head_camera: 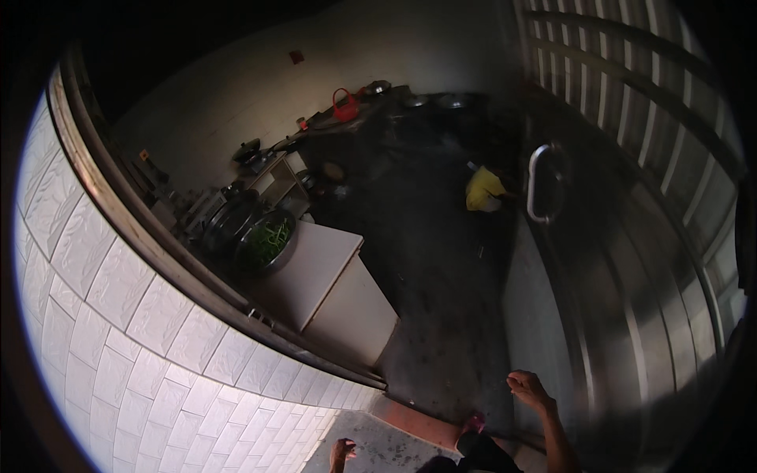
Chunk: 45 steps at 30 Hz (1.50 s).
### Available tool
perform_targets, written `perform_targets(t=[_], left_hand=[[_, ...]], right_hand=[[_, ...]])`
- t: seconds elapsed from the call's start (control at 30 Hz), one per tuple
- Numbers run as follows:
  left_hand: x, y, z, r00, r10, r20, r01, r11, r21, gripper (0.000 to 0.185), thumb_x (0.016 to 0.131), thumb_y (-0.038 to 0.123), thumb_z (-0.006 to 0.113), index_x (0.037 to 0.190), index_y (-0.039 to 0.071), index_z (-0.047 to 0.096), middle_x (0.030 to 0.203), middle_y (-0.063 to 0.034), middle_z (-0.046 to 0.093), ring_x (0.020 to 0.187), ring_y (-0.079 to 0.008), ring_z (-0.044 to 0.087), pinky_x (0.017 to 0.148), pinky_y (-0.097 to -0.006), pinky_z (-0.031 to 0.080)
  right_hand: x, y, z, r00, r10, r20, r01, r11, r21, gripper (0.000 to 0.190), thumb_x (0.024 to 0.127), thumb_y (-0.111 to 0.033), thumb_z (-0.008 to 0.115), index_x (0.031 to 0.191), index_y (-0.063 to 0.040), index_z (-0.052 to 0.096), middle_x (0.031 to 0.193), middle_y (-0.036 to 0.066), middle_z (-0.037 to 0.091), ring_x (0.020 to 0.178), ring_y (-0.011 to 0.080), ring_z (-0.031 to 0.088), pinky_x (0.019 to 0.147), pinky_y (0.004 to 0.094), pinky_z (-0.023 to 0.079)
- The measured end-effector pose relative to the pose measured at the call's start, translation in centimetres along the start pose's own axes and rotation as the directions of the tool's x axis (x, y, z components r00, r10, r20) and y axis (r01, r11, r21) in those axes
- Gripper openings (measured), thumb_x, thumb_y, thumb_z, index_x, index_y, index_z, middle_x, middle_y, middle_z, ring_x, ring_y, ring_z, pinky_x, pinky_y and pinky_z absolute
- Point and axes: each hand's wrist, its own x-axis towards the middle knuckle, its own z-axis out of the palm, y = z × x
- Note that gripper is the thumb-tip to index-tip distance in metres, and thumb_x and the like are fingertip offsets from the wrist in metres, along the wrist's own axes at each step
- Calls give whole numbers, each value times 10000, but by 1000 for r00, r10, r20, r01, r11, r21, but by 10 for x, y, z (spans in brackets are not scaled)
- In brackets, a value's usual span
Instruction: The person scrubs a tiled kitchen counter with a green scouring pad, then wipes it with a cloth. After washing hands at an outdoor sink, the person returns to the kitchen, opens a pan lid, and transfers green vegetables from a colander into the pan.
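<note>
Low in the head view, my left hand [343, 450] hangs near the white tiled wall [177, 378], fingers loosely curled, with no object visible in it. My right hand [528, 388] is raised beside the metal door [603, 284], its fingers partly bent; nothing shows in it. The door's curved metal handle [537, 183] is well beyond that hand, not touched. One foot in a dark pink shoe [474, 423] is at the reddish doorway sill [420, 421]. Inside, a metal bowl of green vegetables [269, 239] stands on a white-topped cabinet [322, 260].
Along the back wall are a red kettle [346, 107], woks [452, 101] and a small shelf unit [278, 183]. A yellow bag or cloth [485, 188] is near the door. Dark floor [437, 331] runs between cabinet and door.
</note>
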Motion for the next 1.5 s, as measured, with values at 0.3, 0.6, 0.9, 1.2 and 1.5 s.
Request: perform_targets(t=[0.3, 0.6, 0.9, 1.2, 1.5], left_hand=[[-21, 164, 48, 971, 238, 22, -185, 808, -559, 266, 820, 202, 541, 1020, 28, 560, 820, -117, 630, 667, -242, 641, 526, -324, 516], [62, 407, -107, 610, 358, -707, -758, 6, -652, 546, 857, 435, 455, 1180, -4, 416, 953, -193, 570, 758, -281, 606, 639, -342, 512], [165, 562, -251, 641, -115, -759, -763, -200, -615, 791, 807, 486, 526, 1322, 6, 165, 1209, -270, 400, 907, -373, 576, 761, -437, 485], [225, 559, -272, 593, -406, -695, -801, -208, -562, 941, 706, 487, 634, 1288, -21, 97, 1172, -403, 315, 929, -519, 500, 752, -566, 461], [256, 580, -270, 439, -603, -666, -895, -231, -381, 519, 747, 279, 552, 1076, -68, 350, 1085, -241, 398, 846, -451, 517, 743, -601, 479]], right_hand=[[147, -130, -40, 992, 39, 124, -58, 987, 152, 337, 858, -298, 535, 941, 28, 547, 767, 64, 540, 671, 150, 596, 598, 271, 488], [400, -237, -34, 967, -236, 94, 207, 946, 251, 466, 835, -349, 563, 1063, 55, 516, 860, 142, 595, 687, 209, 626, 615, 310, 518], [568, -169, -126, 968, 171, -183, -90, 919, 385, 399, 773, -318, 603, 928, 44, 538, 724, 182, 594, 549, 264, 618, 501, 358, 539], [778, -132, -150, 941, 331, -74, -242, 810, 535, 448, 782, -349, 576, 943, 57, 476, 665, 167, 584, 536, 269, 610, 472, 363, 526], [1058, -309, -23, 879, -256, 403, 72, 905, 418, 623, 806, -565, 392, 997, 18, 503, 787, 170, 594, 643, 261, 620, 558, 342, 516]])
